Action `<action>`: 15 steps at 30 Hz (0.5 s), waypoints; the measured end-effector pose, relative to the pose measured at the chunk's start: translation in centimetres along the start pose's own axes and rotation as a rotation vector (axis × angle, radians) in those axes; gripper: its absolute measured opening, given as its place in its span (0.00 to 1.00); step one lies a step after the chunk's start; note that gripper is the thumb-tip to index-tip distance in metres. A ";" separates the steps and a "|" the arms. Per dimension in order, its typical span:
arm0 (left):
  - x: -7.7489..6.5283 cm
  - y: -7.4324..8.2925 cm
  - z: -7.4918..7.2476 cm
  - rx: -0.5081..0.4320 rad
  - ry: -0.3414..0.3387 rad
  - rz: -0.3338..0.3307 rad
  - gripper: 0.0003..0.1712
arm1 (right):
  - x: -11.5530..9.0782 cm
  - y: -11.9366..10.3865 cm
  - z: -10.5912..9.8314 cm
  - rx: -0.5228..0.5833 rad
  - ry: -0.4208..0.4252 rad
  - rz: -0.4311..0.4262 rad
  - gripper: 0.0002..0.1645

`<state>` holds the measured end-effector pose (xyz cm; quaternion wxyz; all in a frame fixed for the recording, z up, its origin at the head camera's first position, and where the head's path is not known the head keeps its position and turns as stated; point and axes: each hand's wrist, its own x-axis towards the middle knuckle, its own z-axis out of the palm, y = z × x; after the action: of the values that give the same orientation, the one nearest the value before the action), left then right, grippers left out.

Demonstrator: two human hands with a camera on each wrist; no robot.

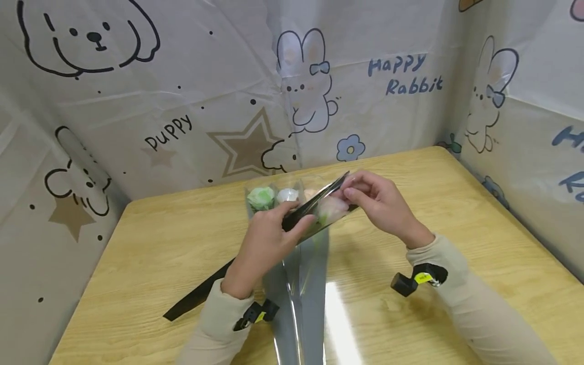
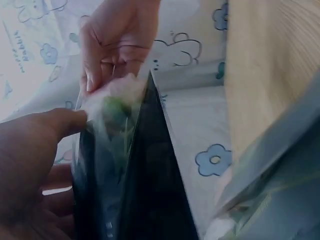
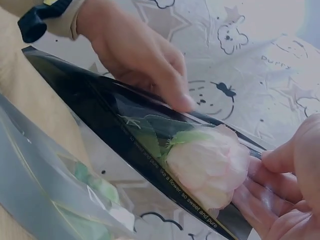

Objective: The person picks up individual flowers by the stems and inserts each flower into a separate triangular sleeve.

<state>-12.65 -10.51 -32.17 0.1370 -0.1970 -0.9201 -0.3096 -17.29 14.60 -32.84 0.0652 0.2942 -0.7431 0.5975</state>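
Note:
A pale pink rose (image 3: 207,165) with green leaves sits inside a black flower sleeve (image 1: 201,293) with a clear front and printed lettering. My left hand (image 1: 266,235) grips the sleeve partway along, its thumb lying on the near side. At the blossom end, my right hand (image 1: 380,203) pinches the sleeve's edge between thumb and fingers. The right wrist view shows those fingers behind the clear film, right beside the petals. The sleeve slants from lower left to upper right, above wrapped flowers in grey sleeves (image 1: 315,284).
The grey sleeves lie lengthwise on the wooden table (image 1: 150,243), holding a green rose (image 1: 261,197), a white flower (image 1: 287,196) and a peach one (image 1: 310,194). Behind and beside the table hangs a cartoon-printed cloth (image 1: 182,91). Both wrists carry small black cameras.

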 end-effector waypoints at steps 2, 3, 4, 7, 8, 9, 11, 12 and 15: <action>0.0 0.0 0.0 0.022 -0.042 0.009 0.23 | 0.0 -0.1 -0.5 -0.015 0.016 0.024 0.05; 0.1 0.0 0.0 0.026 -0.058 0.020 0.23 | 0.1 -0.2 -0.8 -0.027 0.021 0.039 0.06; 0.2 -0.1 -0.1 0.023 -0.074 0.030 0.22 | 0.1 -0.2 -1.0 -0.041 0.025 0.055 0.06; 0.5 -0.1 -0.1 -0.011 -0.114 0.042 0.19 | 0.5 -0.4 -1.4 -0.090 0.034 0.098 0.07; 0.6 -0.2 -0.2 -0.027 -0.125 0.035 0.19 | 0.6 -0.4 -1.5 -0.114 0.045 0.106 0.08; 0.6 -0.3 -0.3 -0.045 -0.137 0.020 0.19 | 0.7 -0.4 -1.7 -0.136 0.061 0.112 0.10; 0.7 -0.6 -0.6 -0.091 -0.162 -0.041 0.20 | 0.8 -0.4 -2.1 -0.160 0.105 0.120 0.12; 0.8 -0.8 -0.8 -0.117 -0.172 -0.077 0.20 | 0.9 -0.4 -2.3 -0.171 0.132 0.119 0.14; 1.0 -1.8 -1.4 -0.186 -0.174 -0.215 0.23 | 0.7 -0.4 -3.2 -0.175 0.207 0.122 0.15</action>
<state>-14.19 -12.43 -31.71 0.0041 -0.1356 -0.9117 -0.3879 -18.46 17.29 -31.25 0.1305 0.1785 -0.7981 0.5605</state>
